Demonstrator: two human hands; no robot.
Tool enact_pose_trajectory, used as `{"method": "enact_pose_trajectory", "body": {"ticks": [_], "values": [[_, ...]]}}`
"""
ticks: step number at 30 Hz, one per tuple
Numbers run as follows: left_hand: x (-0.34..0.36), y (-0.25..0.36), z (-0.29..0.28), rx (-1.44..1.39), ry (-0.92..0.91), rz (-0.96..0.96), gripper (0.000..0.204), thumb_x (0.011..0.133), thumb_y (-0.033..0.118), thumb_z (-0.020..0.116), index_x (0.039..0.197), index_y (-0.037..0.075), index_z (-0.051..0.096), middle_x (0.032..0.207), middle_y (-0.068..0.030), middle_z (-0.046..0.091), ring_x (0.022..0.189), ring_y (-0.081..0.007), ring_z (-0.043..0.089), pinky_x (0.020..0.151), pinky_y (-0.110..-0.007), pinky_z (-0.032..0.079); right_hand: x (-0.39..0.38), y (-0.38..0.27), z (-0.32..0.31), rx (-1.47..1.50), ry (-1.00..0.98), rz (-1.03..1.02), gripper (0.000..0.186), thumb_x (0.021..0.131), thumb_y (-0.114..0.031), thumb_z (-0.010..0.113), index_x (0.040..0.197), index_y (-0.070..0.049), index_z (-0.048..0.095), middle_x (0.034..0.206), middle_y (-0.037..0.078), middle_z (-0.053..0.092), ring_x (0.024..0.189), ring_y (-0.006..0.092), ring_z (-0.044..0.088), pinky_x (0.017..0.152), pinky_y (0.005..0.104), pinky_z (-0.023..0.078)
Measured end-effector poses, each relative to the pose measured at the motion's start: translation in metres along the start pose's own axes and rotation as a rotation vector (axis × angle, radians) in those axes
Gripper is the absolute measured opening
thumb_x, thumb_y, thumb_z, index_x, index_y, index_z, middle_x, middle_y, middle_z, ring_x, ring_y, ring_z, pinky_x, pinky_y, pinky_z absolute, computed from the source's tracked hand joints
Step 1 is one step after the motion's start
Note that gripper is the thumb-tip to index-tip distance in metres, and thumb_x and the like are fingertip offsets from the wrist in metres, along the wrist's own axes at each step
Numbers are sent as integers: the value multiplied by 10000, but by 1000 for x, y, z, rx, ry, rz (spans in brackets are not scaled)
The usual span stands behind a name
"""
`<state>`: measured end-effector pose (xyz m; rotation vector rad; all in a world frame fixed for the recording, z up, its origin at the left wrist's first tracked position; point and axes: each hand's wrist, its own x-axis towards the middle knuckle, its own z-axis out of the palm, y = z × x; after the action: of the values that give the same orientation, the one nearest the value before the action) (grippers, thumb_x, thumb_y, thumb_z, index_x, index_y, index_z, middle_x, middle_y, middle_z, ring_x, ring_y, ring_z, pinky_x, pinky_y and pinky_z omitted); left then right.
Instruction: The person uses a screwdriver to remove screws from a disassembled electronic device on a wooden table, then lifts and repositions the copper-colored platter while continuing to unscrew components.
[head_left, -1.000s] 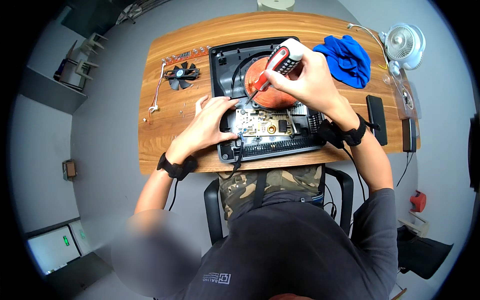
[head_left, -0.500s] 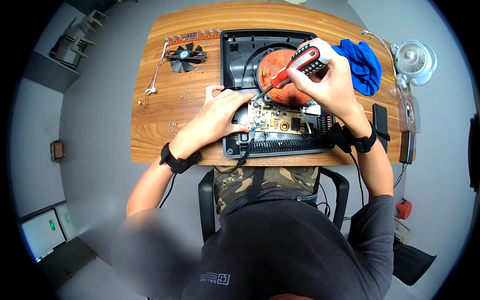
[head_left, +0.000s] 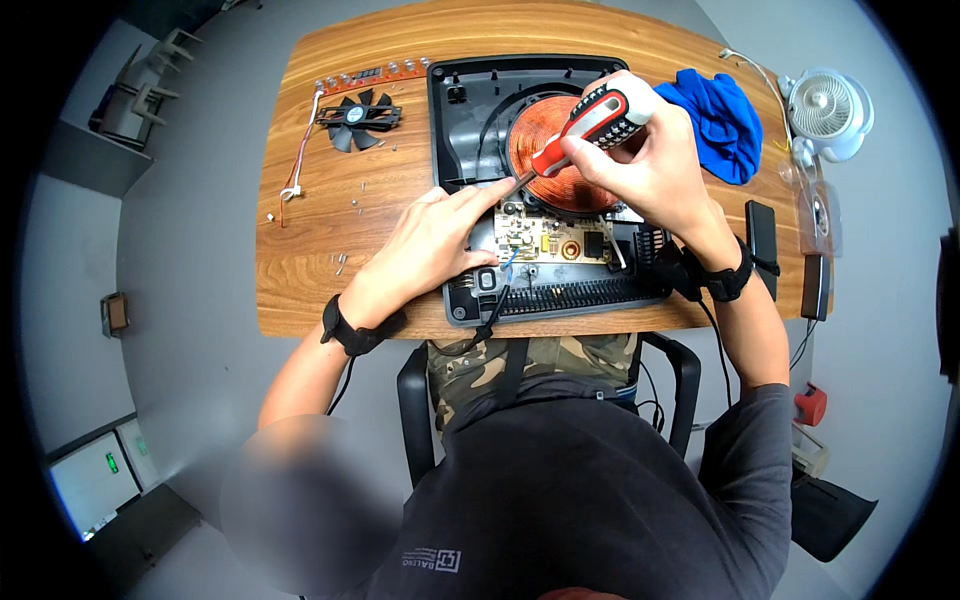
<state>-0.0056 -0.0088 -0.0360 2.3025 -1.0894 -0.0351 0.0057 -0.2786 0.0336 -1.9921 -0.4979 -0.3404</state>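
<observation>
Decent room between the left hand (head_left: 428, 240) and the table's (head_left: 295, 295) left edge, just dodge the loose screws (head_left: 342, 263); blue cloth (head_left: 712, 128) blocks toward the far-right corner.

Right hand (head_left: 650, 160) curled in grip — left hand (head_left: 430, 235) palm down, thumb (head_left: 482, 258) and index finger (head_left: 492, 192) spread apart.

The coil (head_left: 537, 128) looks coppery and glossy, the housing (head_left: 460, 135) matt plastic

I sit in a black chair (head_left: 412, 405) at a wood-grain surface (head_left: 300, 300) with rounded corners. A smooth grey floor (head_left: 200, 330) spreads around me, meeting a pale wall (head_left: 80, 280) on my left. Pale stools (head_left: 150, 93) stand at upper left; at lower left, a small green light (head_left: 112, 462) glows.
</observation>
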Motion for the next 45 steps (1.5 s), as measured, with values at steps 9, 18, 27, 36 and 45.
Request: {"method": "enact_pose_trajectory", "body": {"ticks": [9,18,27,36,45], "values": [[2,-2,-7,-91,-106,-60,897,695,88,880,1508,138,506,1141,-75,648,766,-211,626,846,-379,515,-2,4,-5,4,-2,20,335,823,-315,846,971,-45,716,757,16,713,586,59,594,530,228,460],[1,-1,-4,-26,-123,5,990,687,117,887,1561,113,420,1220,-98,616,941,-263,624,985,-401,450,-5,2,-9,-63,3,-14,344,816,-324,849,976,-50,716,766,23,724,584,66,608,531,230,470],[-3,6,1,-23,-92,-72,893,656,114,877,1453,58,478,1238,-126,592,1029,-313,598,1003,-424,443,-3,-16,-2,30,-169,-64,265,830,-220,839,950,-29,701,762,33,706,635,56,607,553,229,469],[-4,6,2,-56,-29,-23,678,641,123,882,1223,10,553,1229,-161,589,1124,-389,563,1022,-455,441,-4,-21,15,39,-328,-97,284,813,-209,835,952,-31,663,817,70,676,718,159,656,645,297,519],[-5,6,-1,-51,-57,-66,879,698,147,842,1485,37,466,1227,-164,619,1185,-344,605,1071,-458,437,-3,-16,27,34,-330,-174,315,797,-241,848,951,-46,654,755,53,644,622,140,609,560,288,471]]}}
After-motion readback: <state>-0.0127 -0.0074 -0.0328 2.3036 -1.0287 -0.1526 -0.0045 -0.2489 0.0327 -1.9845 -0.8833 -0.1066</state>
